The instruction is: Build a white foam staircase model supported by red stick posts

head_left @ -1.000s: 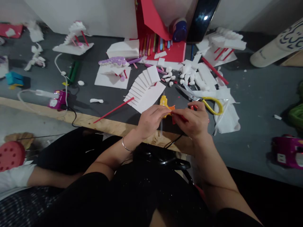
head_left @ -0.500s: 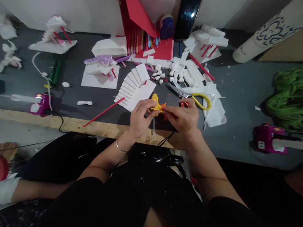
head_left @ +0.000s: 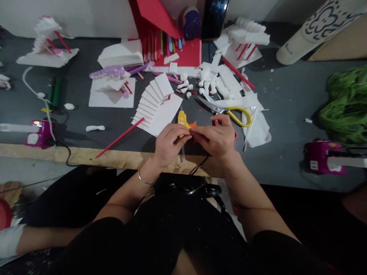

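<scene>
My left hand (head_left: 169, 144) and my right hand (head_left: 216, 138) meet fingertip to fingertip above the table's front edge. Each is pinched closed; whatever lies between the fingertips is too small to make out. Just beyond and beneath them is a yellow glue gun (head_left: 182, 119) with an orange trigger, partly covered by my fingers. Yellow-handled scissors (head_left: 239, 116) lie past my right hand, and a red-handled tool (head_left: 235, 134) is mostly hidden under it. A fan of white steps on a white board (head_left: 169, 110) rests beyond my left hand.
White stair models (head_left: 111, 91) stand along the back. A red stick (head_left: 120, 137) lies at left, white clay bits (head_left: 212, 82) at centre. Purple power blocks (head_left: 323, 156), green yarn (head_left: 345, 107) and a tall bottle (head_left: 291, 51) are about. Another person's arm (head_left: 48, 240) shows at lower left.
The view has shifted slightly, so table objects appear farther left and higher. My fingertips have come closer together, and both hands remain pinched.
</scene>
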`<state>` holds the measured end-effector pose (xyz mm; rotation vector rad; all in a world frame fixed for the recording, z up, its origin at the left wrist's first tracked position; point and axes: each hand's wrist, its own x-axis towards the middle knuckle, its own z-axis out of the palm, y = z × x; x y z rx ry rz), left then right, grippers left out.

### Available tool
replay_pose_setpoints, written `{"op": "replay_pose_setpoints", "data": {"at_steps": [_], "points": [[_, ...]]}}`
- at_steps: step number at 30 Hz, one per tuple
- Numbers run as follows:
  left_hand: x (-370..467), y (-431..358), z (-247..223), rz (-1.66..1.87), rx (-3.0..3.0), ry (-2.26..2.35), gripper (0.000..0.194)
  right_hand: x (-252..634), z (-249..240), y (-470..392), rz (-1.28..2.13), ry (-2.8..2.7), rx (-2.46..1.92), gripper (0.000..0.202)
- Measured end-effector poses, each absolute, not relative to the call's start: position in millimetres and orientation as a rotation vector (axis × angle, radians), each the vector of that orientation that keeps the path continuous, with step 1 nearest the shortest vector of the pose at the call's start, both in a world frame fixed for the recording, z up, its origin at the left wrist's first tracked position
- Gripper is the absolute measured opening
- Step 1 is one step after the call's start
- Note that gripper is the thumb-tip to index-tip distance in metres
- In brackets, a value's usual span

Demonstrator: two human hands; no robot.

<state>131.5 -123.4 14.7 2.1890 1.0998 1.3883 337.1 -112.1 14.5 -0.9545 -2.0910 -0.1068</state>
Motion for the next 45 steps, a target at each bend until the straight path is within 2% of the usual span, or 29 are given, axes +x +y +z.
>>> {"op": "replay_pose_setpoints", "data": {"at_steps": [7,12,19,27,34,38,41,45], "points": [[129,-123,19,1.344,2.230,1.104,0.016,335,10,-115,-0.126,-2.155,-1.156,0.011],[125,-120,23,1.437,2.166,1.101,0.007,335,11,-113,-0.115,-2.092,-1.010,0.008],[108,-107,17,1.615,1.820,1.137,0.004,353,19,-103,-0.069,-2.151,-1.278,0.021],[89,-92,7,1.612,1.761,1.370,0.021,394,30,-94,-0.020,-1.969,-1.523,0.013],[94,-96,-4,1.407,1.846,1.506,0.004,424,34,-90,0.037,-1.567,-1.698,0.006],[112,-107,-3,1.303,2.165,1.427,0.025,426,31,-79,0.013,-1.126,-1.723,0.018],[105,-116,-1,1.323,2.332,1.461,0.018,421,29,-68,-0.062,-0.876,-1.701,0.033],[54,-121,-6,1.243,2.304,1.795,0.014,409,36,-61,-0.088,-0.713,-1.741,0.044]]}}
